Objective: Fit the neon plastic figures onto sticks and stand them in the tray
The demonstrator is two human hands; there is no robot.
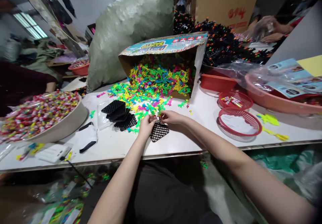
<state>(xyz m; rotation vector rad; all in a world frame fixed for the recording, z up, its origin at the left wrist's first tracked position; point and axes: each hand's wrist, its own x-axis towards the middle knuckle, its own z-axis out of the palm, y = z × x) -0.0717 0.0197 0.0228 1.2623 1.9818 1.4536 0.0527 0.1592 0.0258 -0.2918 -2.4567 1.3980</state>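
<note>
A black perforated plastic tray (159, 132) lies near the table's front edge. At its far left corner is my left hand (147, 125), fingers pinched together; what they hold, if anything, is too small to make out. My right hand (172, 117) reaches over the tray's far edge, thumb and fingers closed around a small green plastic figure (160, 109). Just beyond both hands spreads a heap of green, yellow, blue and pink plastic figures (161, 78), spilling from a cardboard box (201, 63) on its side. Several more black trays (117, 111) are stacked left of my left hand.
A wide tub of wrapped candies (75, 111) stands at left, beside a black-and-white object (88, 137). Red baskets (258, 126) and a large pink basin (254, 86) are at right. A bulging sack (130, 26) rises behind. Another person's hand (270, 28) shows at far right.
</note>
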